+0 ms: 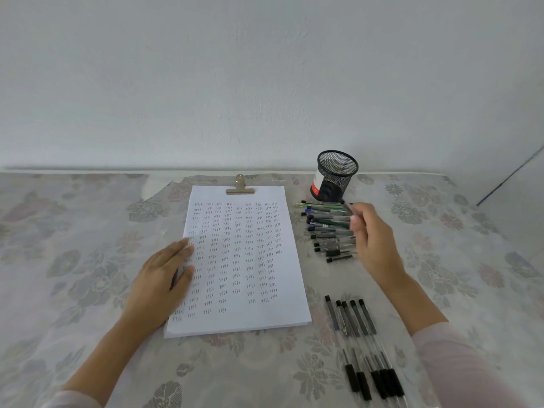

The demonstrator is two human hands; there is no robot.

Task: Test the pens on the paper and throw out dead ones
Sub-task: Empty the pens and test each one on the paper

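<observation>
Floral cloth (88,260) — paper (244,260) crowded with "test" scribbles.

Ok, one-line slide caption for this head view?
Left hand steadies the paper; right hand holds a pen above the pile.

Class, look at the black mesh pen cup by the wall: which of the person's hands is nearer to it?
The right hand. It hovers just in front of the mesh pen cup, over the row of pens. The left hand lies flat on the paper, far across from it.
</observation>
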